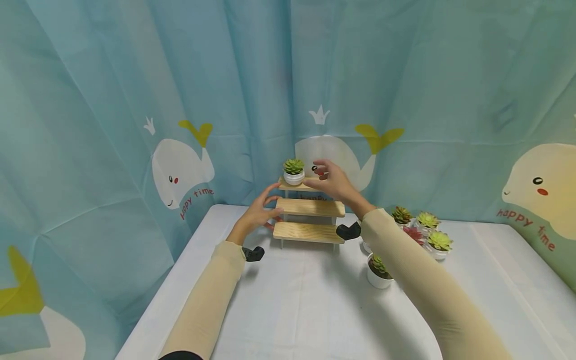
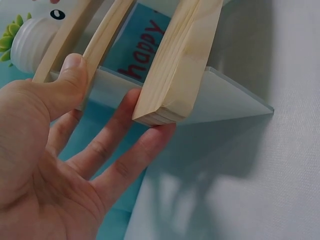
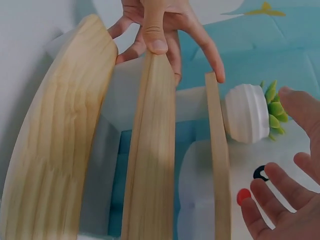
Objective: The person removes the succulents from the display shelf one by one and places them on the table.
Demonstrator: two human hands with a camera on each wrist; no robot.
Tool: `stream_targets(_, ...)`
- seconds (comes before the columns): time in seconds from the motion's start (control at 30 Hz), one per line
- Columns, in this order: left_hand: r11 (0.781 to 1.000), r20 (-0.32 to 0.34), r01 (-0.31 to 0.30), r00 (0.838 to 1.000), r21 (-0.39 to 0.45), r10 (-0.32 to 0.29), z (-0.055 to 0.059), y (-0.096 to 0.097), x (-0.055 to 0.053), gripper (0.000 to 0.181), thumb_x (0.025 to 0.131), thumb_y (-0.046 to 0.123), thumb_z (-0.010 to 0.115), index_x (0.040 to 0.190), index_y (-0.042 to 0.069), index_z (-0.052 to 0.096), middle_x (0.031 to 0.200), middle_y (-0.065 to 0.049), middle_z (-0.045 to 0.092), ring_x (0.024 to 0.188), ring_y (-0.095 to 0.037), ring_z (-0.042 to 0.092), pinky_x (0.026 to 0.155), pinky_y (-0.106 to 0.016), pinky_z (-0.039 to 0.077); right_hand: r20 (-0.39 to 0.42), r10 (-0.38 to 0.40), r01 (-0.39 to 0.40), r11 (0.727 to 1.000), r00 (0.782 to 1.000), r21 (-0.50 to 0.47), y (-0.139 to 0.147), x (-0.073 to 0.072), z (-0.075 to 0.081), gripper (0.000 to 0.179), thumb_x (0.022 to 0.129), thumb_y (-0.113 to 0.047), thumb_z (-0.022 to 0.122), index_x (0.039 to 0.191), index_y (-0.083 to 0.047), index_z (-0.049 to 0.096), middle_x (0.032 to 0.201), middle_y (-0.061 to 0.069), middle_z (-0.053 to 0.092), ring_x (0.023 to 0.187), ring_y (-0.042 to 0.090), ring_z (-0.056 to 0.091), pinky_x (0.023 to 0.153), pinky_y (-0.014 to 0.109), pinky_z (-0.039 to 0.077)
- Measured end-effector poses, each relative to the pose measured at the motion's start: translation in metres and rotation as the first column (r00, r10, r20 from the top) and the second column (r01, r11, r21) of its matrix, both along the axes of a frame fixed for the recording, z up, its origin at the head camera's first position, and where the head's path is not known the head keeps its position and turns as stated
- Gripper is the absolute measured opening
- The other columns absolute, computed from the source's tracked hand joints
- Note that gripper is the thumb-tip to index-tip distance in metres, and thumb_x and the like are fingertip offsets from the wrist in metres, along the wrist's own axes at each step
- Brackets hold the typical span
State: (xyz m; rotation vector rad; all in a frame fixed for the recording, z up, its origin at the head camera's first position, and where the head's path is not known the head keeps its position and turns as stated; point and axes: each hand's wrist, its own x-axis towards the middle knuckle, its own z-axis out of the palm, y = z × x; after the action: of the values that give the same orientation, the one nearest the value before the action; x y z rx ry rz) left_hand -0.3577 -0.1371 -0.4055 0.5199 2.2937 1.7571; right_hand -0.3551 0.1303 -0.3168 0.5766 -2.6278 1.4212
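A three-step wooden display stand (image 1: 310,206) stands on the table's far part. On its top step, near the left end, sits a white pot with a green succulent (image 1: 294,172). My left hand (image 1: 258,212) is at the stand's left side with spread fingers. In the left wrist view its thumb (image 2: 73,62) presses the end of the middle board (image 2: 107,37), while fingertips touch the lowest board (image 2: 180,65). My right hand (image 1: 332,181) hovers just right of the potted succulent, fingers apart and holding nothing. The right wrist view shows space between that hand and the pot (image 3: 246,113).
Several potted succulents (image 1: 439,241) cluster on the table right of the stand, partly behind my right sleeve (image 1: 414,270). One white pot (image 1: 379,272) stands nearer me. A blue whale-print curtain (image 1: 261,100) hangs right behind the stand.
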Motion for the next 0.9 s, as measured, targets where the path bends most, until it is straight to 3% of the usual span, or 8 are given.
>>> stream_targets(0.17,1.000,-0.008,0.005,1.000,-0.002,-0.005,0.001,0.002,0.000,0.081,0.100,0.017,0.070,0.163,0.039,0.024,0.165,-0.016,0.029,0.126,-0.047,0.058,0.071,-0.066,0.058,-0.029,-0.032,0.033,0.999,0.999,0.037,-0.010,-0.006,-0.002,0.069,0.094,-0.028,0.079,0.150,-0.005,0.047,0.136,0.021,0.060,0.125,0.039,0.054,0.105,0.054,0.046)
stream_targets(0.37,1.000,0.018,-0.002,1.000,0.001,0.002,0.000,0.003,0.001,0.081,0.100,0.015,0.070,0.162,0.042,0.024,0.165,-0.016,0.029,0.093,-0.038,0.073,0.069,-0.061,0.060,-0.022,-0.036,0.037,0.999,0.999,0.031,-0.020,-0.014,-0.007,0.070,0.093,-0.030,0.080,0.149,-0.004,0.047,0.133,0.019,0.062,0.125,0.039,0.057,0.103,0.052,0.049)
stream_targets(0.47,1.000,0.018,0.000,1.000,0.005,0.000,0.000,0.002,0.001,0.081,0.100,0.015,0.069,0.162,0.042,0.024,0.165,-0.016,0.029,0.089,-0.033,0.074,0.068,-0.061,0.060,-0.006,-0.039,0.039,0.999,0.999,0.025,-0.024,-0.016,-0.007,0.071,0.092,-0.030,0.080,0.149,-0.004,0.047,0.133,0.019,0.062,0.125,0.037,0.058,0.099,0.051,0.052)
stream_targets(0.9,1.000,0.011,0.011,1.000,0.015,-0.011,-0.001,0.001,0.002,0.082,0.099,0.017,0.070,0.162,0.042,0.024,0.165,-0.015,0.030,0.089,-0.035,0.074,0.074,-0.070,0.056,0.022,-0.065,0.064,0.997,0.998,0.053,-0.034,-0.025,-0.011,0.065,0.090,-0.032,0.082,0.139,0.000,0.054,0.129,0.020,0.064,0.119,0.035,0.061,0.096,0.050,0.054)
